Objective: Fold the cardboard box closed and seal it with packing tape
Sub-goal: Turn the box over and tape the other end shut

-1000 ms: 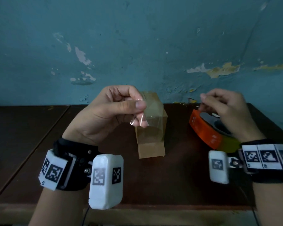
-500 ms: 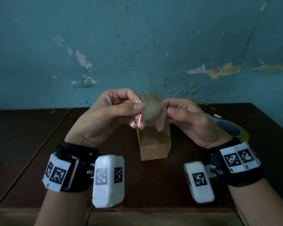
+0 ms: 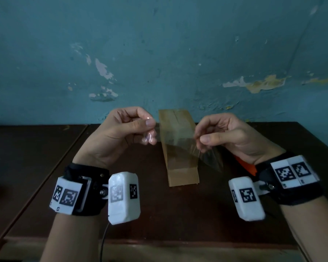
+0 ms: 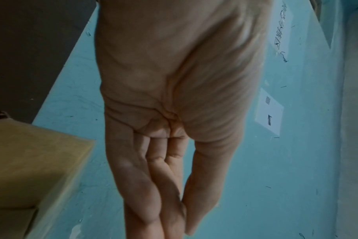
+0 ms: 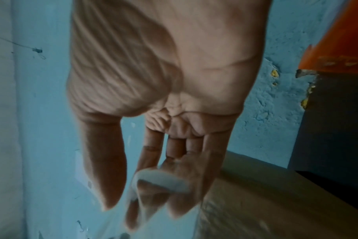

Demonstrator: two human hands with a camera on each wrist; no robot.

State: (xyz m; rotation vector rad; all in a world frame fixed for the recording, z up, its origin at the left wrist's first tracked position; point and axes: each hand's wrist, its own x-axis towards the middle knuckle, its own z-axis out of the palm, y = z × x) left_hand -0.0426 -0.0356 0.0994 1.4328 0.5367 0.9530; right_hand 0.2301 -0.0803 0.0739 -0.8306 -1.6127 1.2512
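A long brown cardboard box (image 3: pixel 180 148) lies closed on the dark table, its length running away from me. A strip of clear packing tape (image 3: pixel 178 142) stretches in the air above it between my hands. My left hand (image 3: pixel 150 129) pinches the strip's left end between thumb and forefinger. My right hand (image 3: pixel 200 138) pinches the right end, and loose tape hangs below it. The box (image 4: pixel 30 169) shows in the left wrist view, beside the hand (image 4: pixel 180 202). In the right wrist view the tape (image 5: pixel 161 181) lies over the fingers and the box (image 5: pixel 266 202) sits below.
An orange tape dispenser (image 3: pixel 244 164) lies on the table behind my right wrist, mostly hidden; its orange body (image 5: pixel 337 42) shows in the right wrist view. A teal wall (image 3: pixel 159 53) with peeling paint rises just behind the table (image 3: pixel 178 214).
My right hand left the dispenser, came to the tape by my left hand, took its free end and drew it to the right. The strip is now spread over the box.
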